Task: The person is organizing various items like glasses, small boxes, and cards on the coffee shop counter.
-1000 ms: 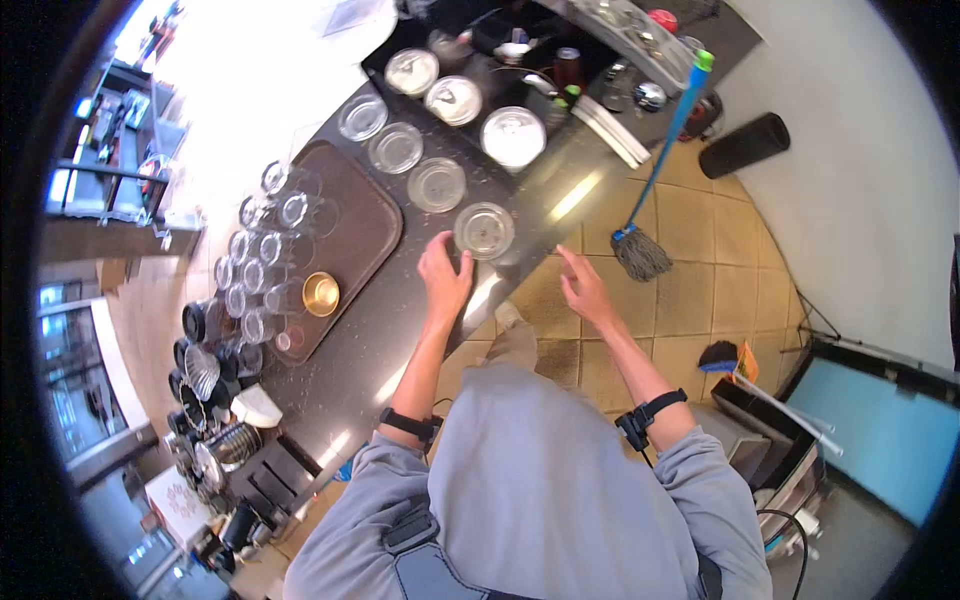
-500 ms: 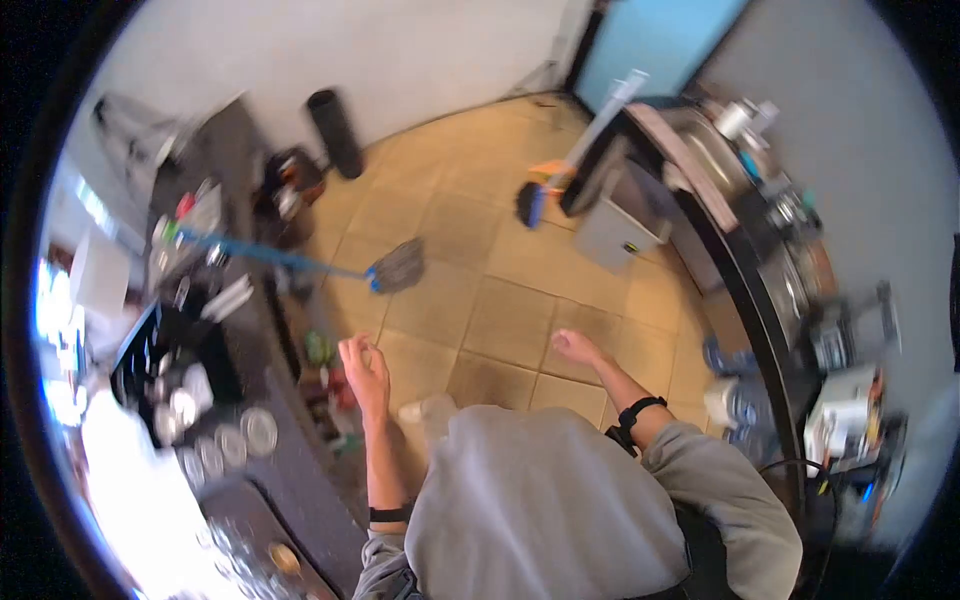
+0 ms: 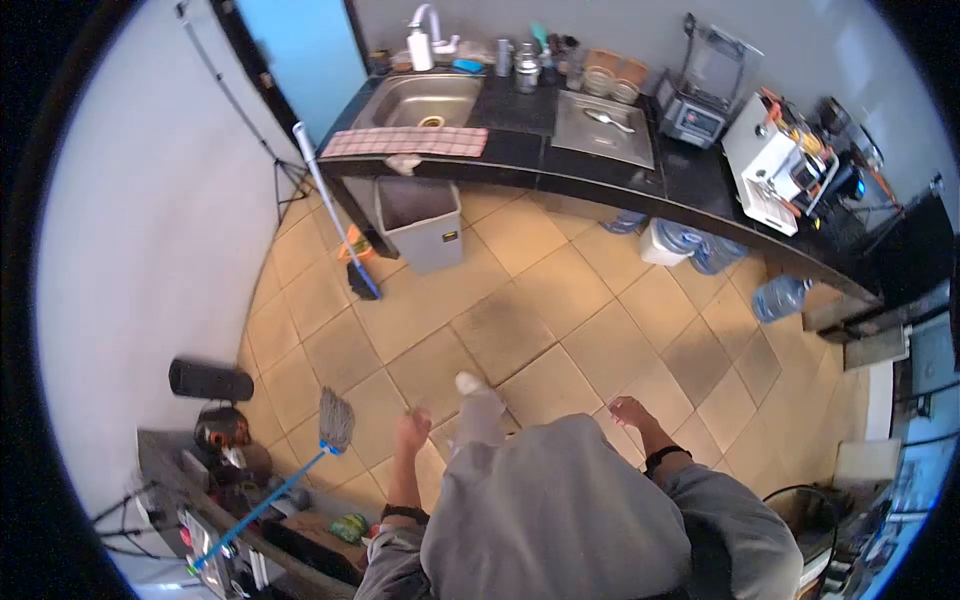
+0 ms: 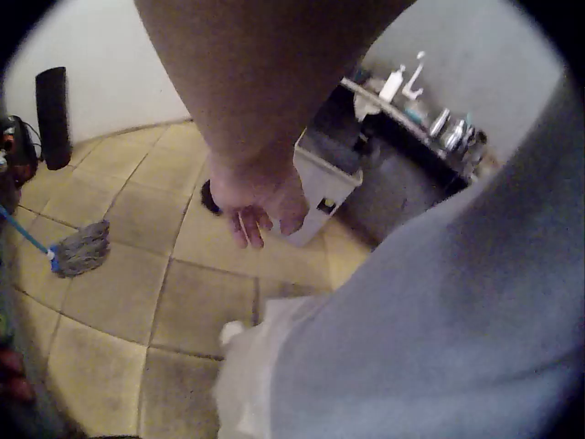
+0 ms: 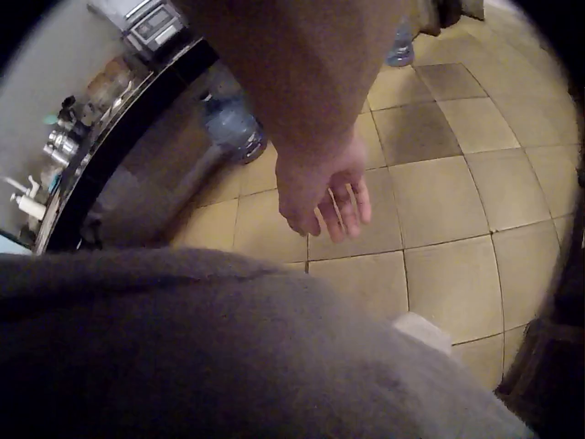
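My L hand and R hand hang well apart, fingers loose, lower ctr of head view. Mop head's on floor, lower L. Bin sticker, upper ctr, too small to read. L wrist cam adds mop + bin; R wrist cam, water bottle, upper L.

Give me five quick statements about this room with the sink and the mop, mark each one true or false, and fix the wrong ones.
1. The checked cloth lies on the counter in front of the sink. True.
2. The spoon lies in the sink. False: it lies on the metal panel beside the sink.
3. The right grip holds nothing. True.
4. The left grip holds the mop. False: it holds nothing, and the mop is apart from it.
5. The grey bin stands on the tiled floor. True.
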Tool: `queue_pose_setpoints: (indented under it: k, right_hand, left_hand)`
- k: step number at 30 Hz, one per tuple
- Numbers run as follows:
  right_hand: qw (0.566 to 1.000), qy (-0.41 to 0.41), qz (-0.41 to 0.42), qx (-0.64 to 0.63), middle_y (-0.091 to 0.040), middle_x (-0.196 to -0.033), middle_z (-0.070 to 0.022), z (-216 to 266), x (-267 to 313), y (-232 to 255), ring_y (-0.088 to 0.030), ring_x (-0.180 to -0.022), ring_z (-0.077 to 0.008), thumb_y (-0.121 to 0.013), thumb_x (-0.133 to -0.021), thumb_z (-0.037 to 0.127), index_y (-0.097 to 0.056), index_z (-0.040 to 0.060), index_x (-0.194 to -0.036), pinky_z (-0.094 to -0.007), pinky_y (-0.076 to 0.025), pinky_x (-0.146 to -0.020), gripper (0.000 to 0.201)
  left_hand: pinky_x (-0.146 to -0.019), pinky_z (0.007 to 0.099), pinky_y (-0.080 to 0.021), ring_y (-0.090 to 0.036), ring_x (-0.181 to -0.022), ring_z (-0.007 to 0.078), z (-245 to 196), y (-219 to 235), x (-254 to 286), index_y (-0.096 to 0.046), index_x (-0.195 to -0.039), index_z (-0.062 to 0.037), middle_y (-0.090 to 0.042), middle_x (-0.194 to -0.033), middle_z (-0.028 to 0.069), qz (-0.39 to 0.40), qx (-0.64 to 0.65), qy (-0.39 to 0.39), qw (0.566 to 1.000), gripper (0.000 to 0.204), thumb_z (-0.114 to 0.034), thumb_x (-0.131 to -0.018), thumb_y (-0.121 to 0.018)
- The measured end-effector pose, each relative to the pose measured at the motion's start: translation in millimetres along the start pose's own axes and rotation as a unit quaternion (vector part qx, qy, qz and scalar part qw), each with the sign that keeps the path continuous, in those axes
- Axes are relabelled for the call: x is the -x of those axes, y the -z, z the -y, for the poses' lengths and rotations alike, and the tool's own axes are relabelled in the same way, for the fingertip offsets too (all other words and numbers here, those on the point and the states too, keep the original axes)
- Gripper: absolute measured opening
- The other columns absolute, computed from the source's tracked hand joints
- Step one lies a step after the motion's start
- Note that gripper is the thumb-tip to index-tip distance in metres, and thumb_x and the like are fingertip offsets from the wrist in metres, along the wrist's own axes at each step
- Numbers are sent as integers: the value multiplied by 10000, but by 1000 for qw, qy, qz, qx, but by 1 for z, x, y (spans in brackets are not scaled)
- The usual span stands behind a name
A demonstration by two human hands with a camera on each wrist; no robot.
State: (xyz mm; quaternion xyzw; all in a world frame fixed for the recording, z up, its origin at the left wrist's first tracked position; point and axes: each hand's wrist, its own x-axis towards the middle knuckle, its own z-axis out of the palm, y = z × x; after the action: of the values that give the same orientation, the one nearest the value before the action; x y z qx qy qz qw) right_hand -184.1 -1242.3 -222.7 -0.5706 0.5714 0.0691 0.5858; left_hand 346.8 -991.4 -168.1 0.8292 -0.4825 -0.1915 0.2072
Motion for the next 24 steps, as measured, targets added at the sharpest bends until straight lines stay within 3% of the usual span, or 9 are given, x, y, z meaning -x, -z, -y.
queue_pose_setpoints:
  k: [2,5,7,12,14,16,18,22,24]
  right_hand:
    - [999,0,4,-45,-695,-799,-86,5,-10,14,-662,-671,-191,-566,-937,276,-664,64,-1039,-341,-555,-588,255]
    - [992,75,12,-103,-679,-789,-91,29,-50,42,-660,-697,-211,-647,-900,283,-687,96,-935,-349,-556,-660,195]
    - [976,215,-33,31,-660,-800,-59,59,-107,79,-639,-699,-159,-549,-939,180,-651,51,-998,-307,-523,-629,175]
    - [946,292,-126,61,-656,-833,-51,219,-157,192,-629,-775,-142,-567,-944,142,-632,31,-1013,-305,-517,-710,146]
    - [933,301,-164,114,-659,-842,-50,279,-175,240,-630,-790,-140,-563,-952,135,-635,23,-1051,-301,-517,-736,166]
    - [926,351,-133,-52,-675,-884,-50,324,-209,288,-634,-820,-140,-563,-965,129,-629,24,-1136,-296,-514,-777,210]
    - [923,344,-161,-68,-690,-934,-75,368,-230,336,-648,-817,-174,-593,-950,153,-637,50,-1133,-315,-522,-787,214]
    - [900,365,-186,-145,-705,-956,-84,424,-236,403,-664,-815,-186,-601,-949,135,-643,76,-1143,-324,-535,-789,208]
    - [894,371,-190,-165,-703,-953,-83,438,-254,440,-664,-818,-178,-594,-947,109,-643,75,-1142,-314,-536,-779,204]
  left_hand:
    - [-724,398,-540,-662,-863,253,10,-12,-8,-664,-1055,-89,-680,-935,152,59,-25,-69,996,235,-224,-868,-616]
    - [-682,372,-553,-703,-774,205,1,-18,-34,-696,-1065,-79,-727,-874,111,297,24,261,918,241,-237,-894,-633]
    - [-669,371,-555,-704,-748,204,-8,-26,-66,-701,-1063,-79,-727,-857,114,301,51,301,903,242,-242,-894,-640]
    - [-647,377,-558,-701,-727,200,-13,-48,-179,-713,-1041,-84,-727,-840,113,332,91,323,881,229,-246,-892,-651]
    - [-650,374,-560,-693,-712,189,-32,-65,-261,-714,-992,-84,-725,-827,106,233,7,143,962,190,-227,-891,-643]
    - [-638,369,-550,-674,-700,170,-103,-40,-343,-704,-939,-65,-718,-812,103,231,34,57,971,173,-217,-889,-636]
    - [-640,369,-538,-669,-706,168,-166,-41,-446,-686,-895,-39,-710,-800,120,252,87,-1,964,192,-221,-898,-625]
    - [-651,349,-505,-624,-676,189,-402,12,-584,-666,-951,-17,-665,-770,148,244,56,-78,965,186,-195,-925,-620]
    - [-705,318,-506,-620,-738,173,-460,2,-649,-620,-879,-54,-644,-780,88,157,114,-248,949,106,-153,-913,-626]
